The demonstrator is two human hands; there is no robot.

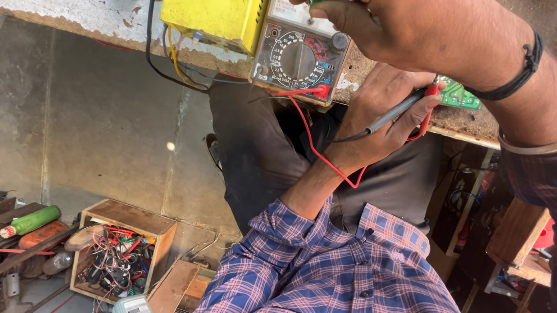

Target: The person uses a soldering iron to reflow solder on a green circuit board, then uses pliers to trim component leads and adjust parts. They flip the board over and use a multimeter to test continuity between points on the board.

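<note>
Single head-worn view, looking steeply down and slightly forward over the wearer's own chest; the edge of the bench crosses the upper frame, so only its near strip is seen; the analogue meter and both hands sit very close to the lens, at the top and right margins; beneath the bench edge the view drops past the checked shirt and lap to the floor, where a wooden box of wires lies well below, lower left; no second view.
</note>
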